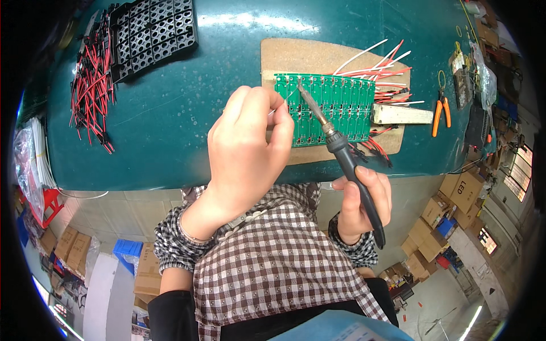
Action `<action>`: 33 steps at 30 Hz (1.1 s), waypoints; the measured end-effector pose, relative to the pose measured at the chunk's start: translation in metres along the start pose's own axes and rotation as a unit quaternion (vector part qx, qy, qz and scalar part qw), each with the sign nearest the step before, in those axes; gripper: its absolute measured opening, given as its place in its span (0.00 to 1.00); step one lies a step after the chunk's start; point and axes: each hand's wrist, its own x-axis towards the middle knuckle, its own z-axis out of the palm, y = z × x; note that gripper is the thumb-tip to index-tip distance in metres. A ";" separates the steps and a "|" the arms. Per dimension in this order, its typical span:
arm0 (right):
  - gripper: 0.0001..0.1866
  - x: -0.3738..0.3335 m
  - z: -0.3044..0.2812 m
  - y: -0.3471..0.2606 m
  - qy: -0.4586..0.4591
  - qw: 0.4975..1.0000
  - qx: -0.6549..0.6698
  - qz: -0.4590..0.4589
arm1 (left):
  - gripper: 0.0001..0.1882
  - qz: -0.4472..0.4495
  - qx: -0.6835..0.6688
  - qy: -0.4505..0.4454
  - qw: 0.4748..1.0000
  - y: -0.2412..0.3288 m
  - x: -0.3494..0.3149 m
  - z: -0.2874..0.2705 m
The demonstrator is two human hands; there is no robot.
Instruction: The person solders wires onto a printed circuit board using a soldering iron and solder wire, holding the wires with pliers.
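Observation:
A soldering iron (pixel 343 152) with a dark handle rests between the fingers of my right hand (pixel 367 202). Its metal tip points up and left, reaching the upper left part of a green circuit board panel (pixel 335 105). My left hand (pixel 244 148) pinches a thin whitish wire (pixel 291 94) whose end is close to the tip; whether they touch is hard to tell. The panel lies on a brown board (pixel 313 54), its lower left corner partly hidden by my left hand. Red and white wires (pixel 382 73) stick out from the panel's right side, near a whitish bar (pixel 404 115) resting at its edge.
The table (pixel 153 136) is green. At its far left stand a black grid tray (pixel 153 40) and a heap of red and black wires (pixel 94 85). Orange-handled cutters (pixel 441 116) lie at the right. A plastic bag of white wires (pixel 34 153) hangs by the left edge.

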 end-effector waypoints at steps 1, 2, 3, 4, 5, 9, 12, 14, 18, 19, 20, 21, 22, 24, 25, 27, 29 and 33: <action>0.15 0.000 0.000 -0.001 -0.001 1.000 0.000 0.002 | 0.04 0.003 0.008 -0.003 1.000 0.000 0.000 0.000; 0.15 0.001 0.000 -0.001 -0.002 1.000 0.000 0.004 | 0.04 0.003 0.008 -0.003 1.000 0.000 -0.001 -0.001; 0.15 0.001 0.000 0.000 -0.002 1.000 0.001 0.004 | 0.04 0.004 0.020 -0.001 1.000 0.000 -0.002 0.000; 0.15 0.001 0.000 0.001 -0.005 1.000 -0.002 -0.002 | 0.04 0.005 0.031 0.000 0.999 0.000 -0.003 -0.001; 0.15 0.001 -0.001 0.002 -0.008 1.000 -0.005 -0.009 | 0.04 0.005 0.032 0.000 0.999 -0.001 -0.002 -0.003; 0.14 0.000 -0.001 0.004 0.027 0.999 0.012 -0.021 | 0.05 0.039 0.024 -0.024 0.999 0.000 -0.001 -0.017; 0.14 0.000 0.002 0.007 0.078 0.996 0.045 0.000 | 0.05 -0.062 -0.063 -0.041 0.995 0.002 -0.005 -0.017; 0.14 0.001 0.001 0.008 0.073 0.996 0.051 0.003 | 0.04 -0.050 -0.117 -0.004 0.992 -0.002 -0.002 -0.008; 0.14 0.001 -0.001 0.011 0.069 0.997 0.044 -0.006 | 0.06 -0.040 -0.064 -0.010 0.997 0.002 0.002 -0.005; 0.14 0.001 -0.001 0.011 0.053 0.998 0.043 -0.004 | 0.06 -0.028 -0.050 -0.007 0.998 0.001 0.003 -0.004; 0.14 0.001 -0.002 0.010 0.038 0.998 0.042 -0.001 | 0.07 -0.016 -0.036 -0.005 0.999 0.000 0.003 -0.002; 0.14 0.001 -0.001 0.010 0.038 0.998 0.042 0.000 | 0.07 -0.016 -0.037 -0.006 0.999 -0.001 0.004 -0.001; 0.14 0.000 -0.001 0.010 0.041 0.998 0.048 0.007 | 0.07 -0.006 -0.027 -0.004 1.000 -0.001 0.005 0.000; 0.14 0.000 -0.001 0.010 0.044 0.997 0.054 0.015 | 0.07 0.005 -0.017 -0.002 1.000 0.000 0.005 0.001; 0.14 0.000 -0.001 0.010 0.038 0.998 0.055 0.017 | 0.07 0.003 -0.010 -0.006 1.000 0.001 0.005 0.000; 0.14 0.001 -0.001 0.010 0.033 0.998 0.057 0.019 | 0.07 0.000 -0.002 -0.010 1.000 0.002 0.005 -0.001; 0.15 0.002 -0.002 0.009 0.023 0.999 0.048 0.013 | 0.07 -0.009 0.006 -0.017 1.000 0.004 0.005 -0.002; 0.16 0.002 -0.003 0.009 0.004 0.999 0.034 0.006 | 0.07 0.003 0.002 -0.013 1.000 0.003 0.006 -0.002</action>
